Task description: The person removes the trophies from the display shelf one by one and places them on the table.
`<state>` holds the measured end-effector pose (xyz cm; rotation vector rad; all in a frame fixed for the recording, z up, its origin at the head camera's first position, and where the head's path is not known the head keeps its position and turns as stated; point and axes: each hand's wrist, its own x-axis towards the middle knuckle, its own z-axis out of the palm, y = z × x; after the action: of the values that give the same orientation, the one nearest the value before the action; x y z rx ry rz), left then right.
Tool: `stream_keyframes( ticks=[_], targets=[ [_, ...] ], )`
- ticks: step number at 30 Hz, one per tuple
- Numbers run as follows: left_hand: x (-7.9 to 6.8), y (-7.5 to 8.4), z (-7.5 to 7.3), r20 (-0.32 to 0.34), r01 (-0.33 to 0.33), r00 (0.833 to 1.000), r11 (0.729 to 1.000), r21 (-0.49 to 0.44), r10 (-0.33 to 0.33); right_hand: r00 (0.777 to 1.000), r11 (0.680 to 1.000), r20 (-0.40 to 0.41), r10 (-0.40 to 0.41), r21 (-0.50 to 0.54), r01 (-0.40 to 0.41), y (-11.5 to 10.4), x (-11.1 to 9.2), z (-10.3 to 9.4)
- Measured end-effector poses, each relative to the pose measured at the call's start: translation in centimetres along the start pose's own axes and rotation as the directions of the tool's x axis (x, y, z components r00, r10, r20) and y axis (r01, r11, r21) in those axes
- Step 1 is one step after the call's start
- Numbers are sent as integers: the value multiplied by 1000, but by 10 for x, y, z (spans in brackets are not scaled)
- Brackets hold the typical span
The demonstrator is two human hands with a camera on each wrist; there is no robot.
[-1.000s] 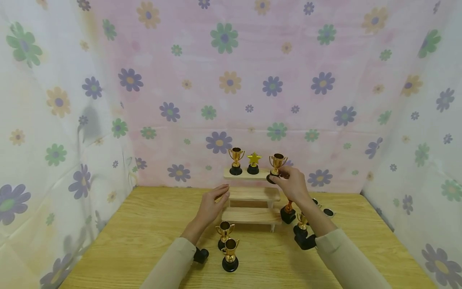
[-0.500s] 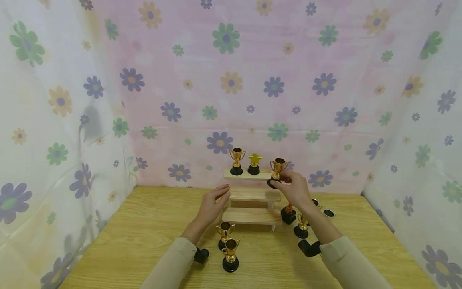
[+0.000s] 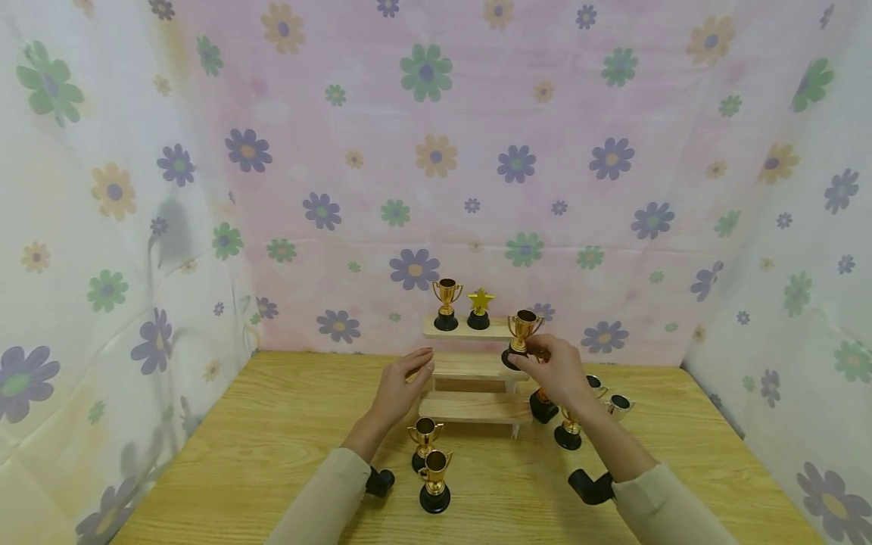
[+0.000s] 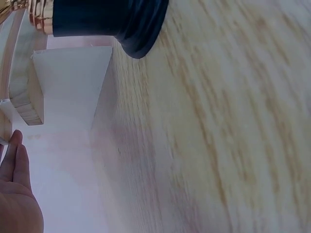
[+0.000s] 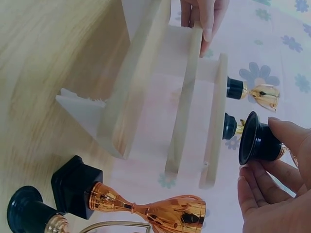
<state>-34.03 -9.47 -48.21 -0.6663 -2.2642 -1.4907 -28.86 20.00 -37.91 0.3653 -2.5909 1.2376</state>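
Note:
My right hand [image 3: 555, 367] pinches the black base of a gold two-handled trophy cup [image 3: 525, 324] between thumb and fingers. The cup is upright at the right end of a three-step wooden stand [image 3: 477, 407], level with the middle step. In the right wrist view, its round base [image 5: 250, 138] is tipped partly toward the camera. With thumb and fingertips on either side, my left hand [image 3: 398, 386] holds the left end of the middle step. Another gold cup [image 3: 446, 303] and a gold star trophy [image 3: 480, 306] stand on the top step.
Two gold cups, one nearer [image 3: 435, 475] and one behind [image 3: 425, 433], stand before the stand. At its right are an orange-gold trophy with a square base [image 5: 73, 189], another gold cup [image 3: 568, 435] and silver-looking cups [image 3: 618, 405]. Flowered cloth [image 3: 436, 212] hangs behind the table.
My right hand has lowered the gold trophy cup from beside the top step to the level of the middle step. My left hand has stayed at the step's end.

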Motion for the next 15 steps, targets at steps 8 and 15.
stream_keyframes(
  ticks=[8, 15],
  targets=[
    [0, 0, -1, -4, 15, 1000, 1000, -7, -15, 1000, 1000, 18, 11, 13, -11, 1, -10, 3],
    [0, 1, -1, 0, 12, 1000, 1000, -1, -12, 1000, 1000, 12, -16, -16, 17, 1, -18, 6]
  ],
)
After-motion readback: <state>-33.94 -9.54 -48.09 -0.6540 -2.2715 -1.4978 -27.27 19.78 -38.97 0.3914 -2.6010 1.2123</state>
